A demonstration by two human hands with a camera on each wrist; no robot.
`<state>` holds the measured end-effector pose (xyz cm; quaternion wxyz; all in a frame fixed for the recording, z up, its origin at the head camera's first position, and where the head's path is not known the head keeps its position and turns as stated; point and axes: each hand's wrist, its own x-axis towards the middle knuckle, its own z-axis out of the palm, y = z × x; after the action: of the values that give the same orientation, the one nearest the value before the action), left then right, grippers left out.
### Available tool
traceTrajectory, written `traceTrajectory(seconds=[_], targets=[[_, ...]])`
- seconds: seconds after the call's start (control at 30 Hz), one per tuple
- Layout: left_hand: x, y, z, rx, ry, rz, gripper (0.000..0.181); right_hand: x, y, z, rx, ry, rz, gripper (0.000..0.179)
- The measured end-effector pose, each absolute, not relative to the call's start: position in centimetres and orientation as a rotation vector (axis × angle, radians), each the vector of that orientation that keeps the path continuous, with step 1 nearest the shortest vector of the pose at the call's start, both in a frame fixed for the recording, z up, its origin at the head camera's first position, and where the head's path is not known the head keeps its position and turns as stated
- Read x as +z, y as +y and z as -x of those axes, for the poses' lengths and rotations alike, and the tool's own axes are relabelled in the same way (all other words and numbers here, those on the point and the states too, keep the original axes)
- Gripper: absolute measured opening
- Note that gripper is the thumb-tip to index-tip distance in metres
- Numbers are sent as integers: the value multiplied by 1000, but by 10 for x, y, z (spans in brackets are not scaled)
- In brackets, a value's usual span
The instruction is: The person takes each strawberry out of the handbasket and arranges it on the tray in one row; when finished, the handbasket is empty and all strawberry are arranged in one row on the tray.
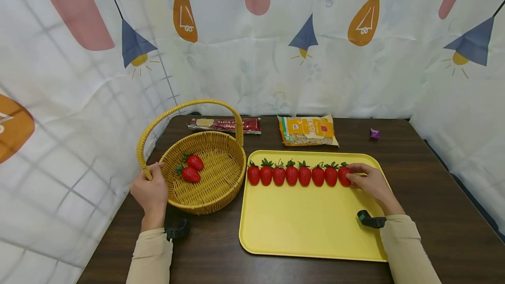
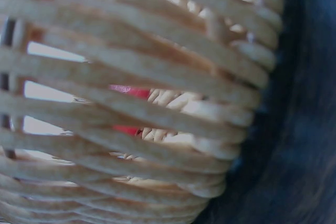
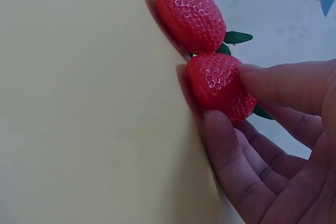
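My left hand [image 1: 151,192] grips the lower left end of the handle of a yellow woven basket [image 1: 222,161]. Two red strawberries [image 1: 191,174] with green leaves lie inside it. Blurred basket weave [image 2: 173,66] fills most of the left wrist view, with bits of red showing through the gaps. On a yellow tray [image 1: 307,222], several strawberries [image 1: 291,173] stand side by side in a row, leaves toward the far edge. At the row's right end my right hand [image 1: 371,183] pinches the last strawberry [image 3: 218,82] between thumb and fingers, close against its neighbour.
Behind the basket lies a dark red packet [image 1: 248,125]. An orange and clear bag of grains [image 1: 309,130] sits beyond the tray, and a small purple wrapped piece [image 1: 375,133] is at the far right. Patterned curtains [image 1: 260,65] enclose the dark wooden table [image 1: 430,214].
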<state>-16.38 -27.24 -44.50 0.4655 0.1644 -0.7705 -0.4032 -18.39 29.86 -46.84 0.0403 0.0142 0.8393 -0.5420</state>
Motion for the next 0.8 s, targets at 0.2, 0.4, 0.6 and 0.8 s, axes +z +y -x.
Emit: traceTrajectory(seconds=[0.2, 0.4, 0.6, 0.8], targets=[[-445, -272, 163, -985, -1891, -403, 38, -469, 298, 184, -1657, 2579, -38, 46], [-444, -272, 163, -985, -1890, -401, 38, -469, 298, 184, -1663, 2576, -40, 46], [-443, -271, 162, -983, -1890, -399, 38, -462, 301, 182, -1610, 2627, -127, 49], [-444, -272, 163, -976, -1892, -404, 38, -458, 303, 181, -1648, 2707, -234, 47]])
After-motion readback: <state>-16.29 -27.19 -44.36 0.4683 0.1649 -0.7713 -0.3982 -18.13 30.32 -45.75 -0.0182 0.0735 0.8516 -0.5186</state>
